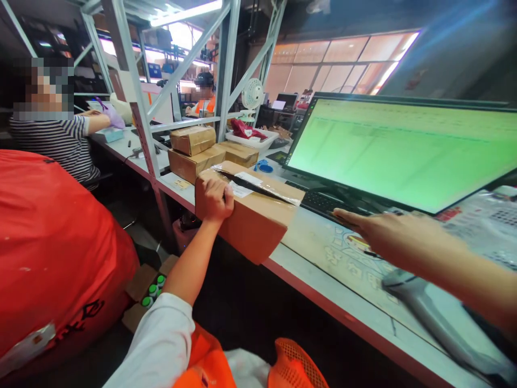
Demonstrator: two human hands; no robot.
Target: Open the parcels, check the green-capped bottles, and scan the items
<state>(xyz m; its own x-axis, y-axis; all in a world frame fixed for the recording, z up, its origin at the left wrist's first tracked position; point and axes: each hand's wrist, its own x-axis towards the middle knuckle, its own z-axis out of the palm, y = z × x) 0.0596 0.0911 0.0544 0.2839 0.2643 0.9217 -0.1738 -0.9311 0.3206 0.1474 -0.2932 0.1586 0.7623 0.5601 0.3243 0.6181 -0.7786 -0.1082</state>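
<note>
Gripping cardboard box [252, 215] left hand [213, 200]; keyboard [323, 203], monitor [407, 151] behind.

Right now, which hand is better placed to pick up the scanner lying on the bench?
The right. The right hand reaches across the bench with fingers extended, just above the grey scanner. The left hand is clamped on the end of the cardboard box, farther away.
</note>
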